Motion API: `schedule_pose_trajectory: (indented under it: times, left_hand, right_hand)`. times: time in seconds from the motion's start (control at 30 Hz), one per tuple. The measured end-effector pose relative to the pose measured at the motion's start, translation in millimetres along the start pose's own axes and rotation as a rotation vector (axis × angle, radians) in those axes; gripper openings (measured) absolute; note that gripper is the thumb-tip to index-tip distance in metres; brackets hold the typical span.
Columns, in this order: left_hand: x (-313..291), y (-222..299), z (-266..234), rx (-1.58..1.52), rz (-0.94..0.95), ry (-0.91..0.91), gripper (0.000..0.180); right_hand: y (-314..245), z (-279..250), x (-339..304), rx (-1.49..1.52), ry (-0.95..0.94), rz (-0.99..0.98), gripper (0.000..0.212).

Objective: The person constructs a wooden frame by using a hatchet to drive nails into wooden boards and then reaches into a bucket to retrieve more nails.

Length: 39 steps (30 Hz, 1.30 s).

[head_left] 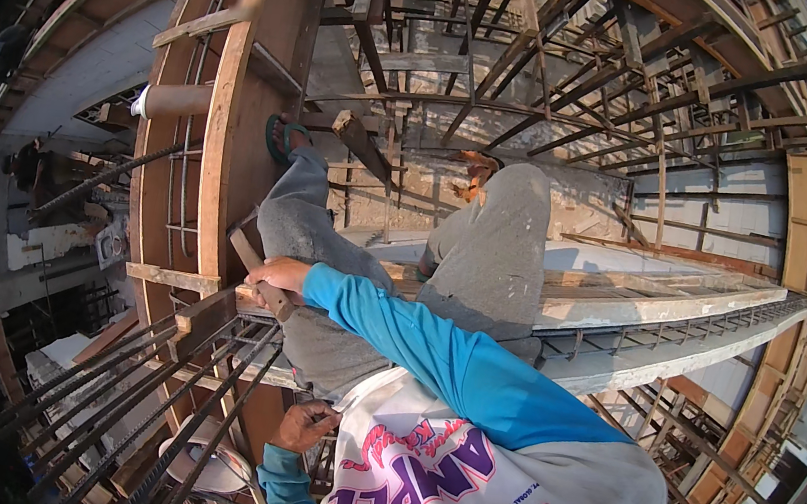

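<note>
My right hand (277,275), in a blue sleeve, reaches across my body and grips the wooden handle of a hammer (250,255). The hammer's head points up-left against the curved wooden formwork board (225,129). My left hand (303,425) is lower, fingers curled at the edge of my white shirt, just right of a bundle of steel rebar (154,393). I cannot tell whether it holds anything. My legs in grey trousers (494,253) stretch forward, and one foot in a green sandal (279,138) rests on the formwork.
A rebar cage (186,175) runs inside the formwork channel, with a brown pipe (175,100) across it. Many timber props (546,78) stand ahead. A concrete ledge with rebar (676,331) runs right. A white round object (213,471) lies under the bars. There is a deep drop to the left.
</note>
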<state>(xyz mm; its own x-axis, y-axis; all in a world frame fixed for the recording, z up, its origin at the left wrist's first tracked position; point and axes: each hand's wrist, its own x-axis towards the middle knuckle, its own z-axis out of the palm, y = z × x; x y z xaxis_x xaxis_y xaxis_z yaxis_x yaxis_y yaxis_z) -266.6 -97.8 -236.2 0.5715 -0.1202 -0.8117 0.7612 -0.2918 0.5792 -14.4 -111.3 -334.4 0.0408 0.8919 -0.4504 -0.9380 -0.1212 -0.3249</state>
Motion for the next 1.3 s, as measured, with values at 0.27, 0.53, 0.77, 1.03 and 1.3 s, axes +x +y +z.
schedule_pose_trajectory:
  times: [0.27, 0.53, 0.77, 1.03, 1.3]
  left_hand:
    - [12, -1, 16, -0.178, 0.039, 0.073, 0.016]
    - [8, -4, -2, -0.046, 0.076, -0.01, 0.028]
    - [5, -26, -1, -0.195, 0.197, -0.018, 0.021]
    - [-7, -70, 29, -0.705, 0.133, 0.353, 0.009]
    - [12, 4, -16, -0.642, 0.547, 0.228, 0.017]
  right_hand:
    - [-9, -2, -3, 0.058, -0.012, 0.031, 0.019]
    - [-13, 0, -1, 0.019, 0.028, 0.138, 0.023]
    - [-26, 5, -5, -0.019, 0.05, 0.095, 0.022]
    - [15, -16, 26, 0.051, 0.034, 0.02, 0.016]
    - [18, -8, 16, 0.021, 0.091, -0.155, 0.019]
